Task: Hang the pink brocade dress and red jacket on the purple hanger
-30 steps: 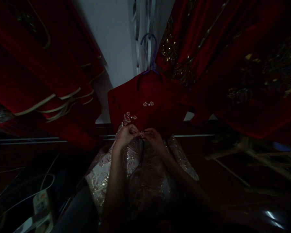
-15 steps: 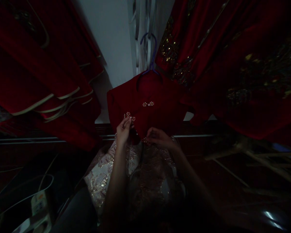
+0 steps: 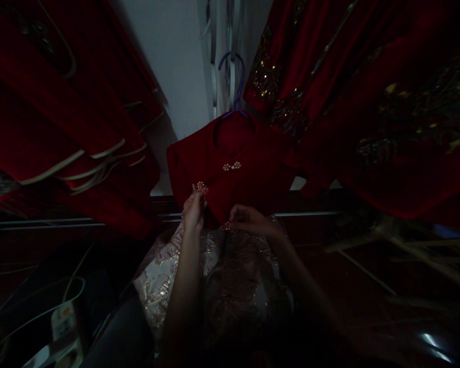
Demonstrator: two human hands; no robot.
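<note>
A red garment [image 3: 253,179] hangs in front of me on a purple hanger [image 3: 238,97]. Across its chest sits a fastened beaded clasp [image 3: 232,166] shaped like two small flowers. My left hand [image 3: 193,210] is closed in a pinch at the garment's left front edge, with a beaded flower clasp [image 3: 200,186] standing out at its fingertips. Lower down and to the right, my right hand [image 3: 249,220] is also pinched, on another small beaded clasp [image 3: 226,225] at the opposite front edge. The light is dim and the fingertips are partly hidden.
Red clothes with pale piping [image 3: 72,163] hang on the left, and red clothes with gold sequins [image 3: 266,76] on the right. Shiny brocade cloth [image 3: 157,286] lies below my hands. At lower left is a power strip [image 3: 65,322] with a white cable; wooden legs [image 3: 383,232] stand at right.
My left hand has turned slightly and shifted a little left, with its clasp tilting. The right hand has dropped slightly with its clasp. Garment and hanger have drifted slightly left in view.
</note>
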